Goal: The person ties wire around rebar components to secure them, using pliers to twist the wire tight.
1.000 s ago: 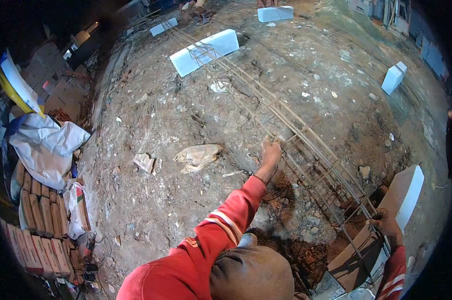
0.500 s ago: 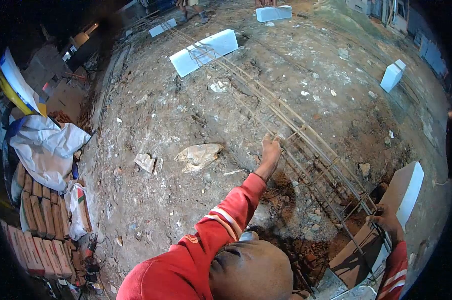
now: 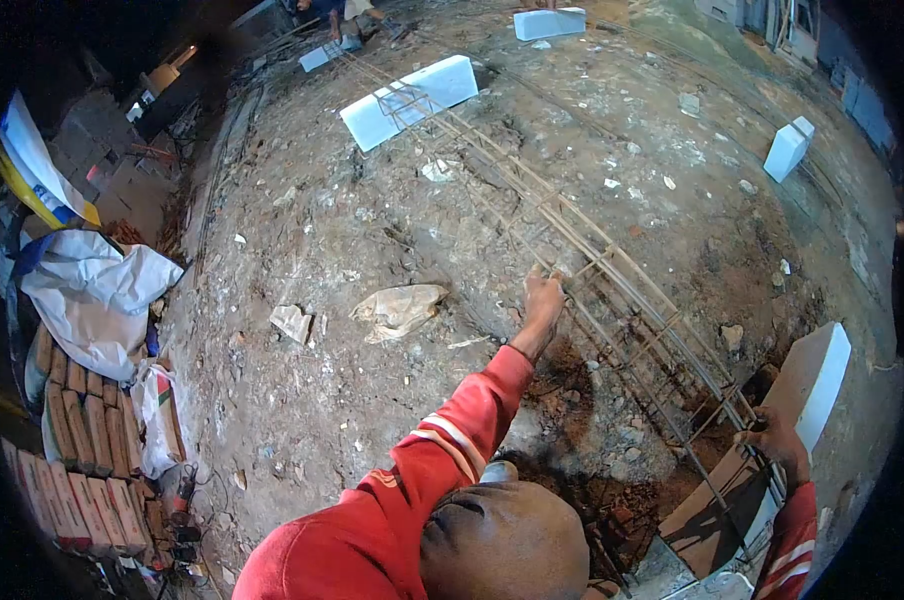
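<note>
A long cage of tied steel rebar (image 3: 617, 275) stretches diagonally from the lower right to the far upper left. My left hand (image 3: 543, 302) is closed around the near-side bar, about midway along the closer half. At the near end, my right hand (image 3: 778, 446) grips the bar ends, its fingers partly hidden. Beneath that end lie pale blocks, one standing on the right (image 3: 814, 385) and one lower down, partly under the bars (image 3: 705, 508). Farther off, the cage crosses a long white block (image 3: 410, 100).
Stacked bricks (image 3: 90, 430) and a white plastic sack (image 3: 97, 295) sit on the left. Crumpled paper (image 3: 400, 308) lies on the rough soil. More white blocks stand at the upper right (image 3: 790, 150) and back (image 3: 550, 23). A person (image 3: 357, 12) is at the far end.
At the far end, the other person has moved left and bent down beside the small block there. My two hands and the rebar cage look nearly unchanged.
</note>
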{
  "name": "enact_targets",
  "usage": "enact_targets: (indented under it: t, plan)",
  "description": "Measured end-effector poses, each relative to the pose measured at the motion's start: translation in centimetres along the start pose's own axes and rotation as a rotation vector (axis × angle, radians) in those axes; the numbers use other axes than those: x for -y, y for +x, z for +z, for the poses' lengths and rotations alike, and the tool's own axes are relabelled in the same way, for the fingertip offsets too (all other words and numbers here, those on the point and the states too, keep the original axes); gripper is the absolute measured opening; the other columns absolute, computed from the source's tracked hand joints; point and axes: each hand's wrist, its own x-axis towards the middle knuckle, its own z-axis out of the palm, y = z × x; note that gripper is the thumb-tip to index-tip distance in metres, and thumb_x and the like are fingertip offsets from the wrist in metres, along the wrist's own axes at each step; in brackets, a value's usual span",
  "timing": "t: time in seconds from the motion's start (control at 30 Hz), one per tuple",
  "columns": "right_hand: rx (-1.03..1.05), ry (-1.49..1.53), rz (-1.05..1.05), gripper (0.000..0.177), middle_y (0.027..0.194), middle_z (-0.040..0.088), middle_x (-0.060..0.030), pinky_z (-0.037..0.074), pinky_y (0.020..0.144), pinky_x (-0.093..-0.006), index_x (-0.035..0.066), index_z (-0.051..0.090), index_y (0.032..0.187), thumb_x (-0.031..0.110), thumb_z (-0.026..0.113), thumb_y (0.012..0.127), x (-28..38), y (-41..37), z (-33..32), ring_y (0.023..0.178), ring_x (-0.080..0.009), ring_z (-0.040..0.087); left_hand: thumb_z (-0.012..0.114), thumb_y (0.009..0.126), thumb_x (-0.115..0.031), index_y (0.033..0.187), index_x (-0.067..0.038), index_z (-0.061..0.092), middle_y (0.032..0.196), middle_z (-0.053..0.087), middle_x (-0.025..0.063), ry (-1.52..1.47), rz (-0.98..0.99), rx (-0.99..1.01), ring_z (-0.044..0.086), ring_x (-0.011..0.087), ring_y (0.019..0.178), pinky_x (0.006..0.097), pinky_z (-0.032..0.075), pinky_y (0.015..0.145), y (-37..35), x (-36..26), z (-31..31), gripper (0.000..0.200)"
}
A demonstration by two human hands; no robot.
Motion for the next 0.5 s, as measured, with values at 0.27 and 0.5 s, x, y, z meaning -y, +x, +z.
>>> enact_targets:
  t: [0.27, 0.5]
  plan:
    - [0.339, 1.095, -0.261, 0.068, 0.111, 0.059, -0.0134, 0.053, 0.081, -0.0368, 0.003, 0.041, 0.131, 0.02, 0.083, 0.079, -4.0, 1.2, 1.2, 0.091, -0.0228, 0.065, 0.051, 0.087, -0.008, 0.106, 0.001, 0.063, 0.081, 0.063, 0.007, 0.001, 0.122, -0.128, 0.056, 0.0159, 0.071, 0.0321, 0.046, 0.061, -0.6, -0.7, 0.7, 0.024]
    - [0.162, 0.229, -0.052, 0.052, 0.103, 0.064, -0.01, 0.052, 0.079, -0.0365, 0.0, 0.06, 0.116, 0.024, 0.083, 0.076, -0.2, 0.6, -0.2, 0.09, -0.0226, 0.065, 0.056, 0.088, -0.025, 0.133, 0.004, 0.048, 0.116, 0.064, 0.0237, -0.049, -0.059, 0.045, 0.062, 0.0349, 0.105, 0.042, 0.047, 0.09, -2.1, -2.8, -0.3, 0.054]
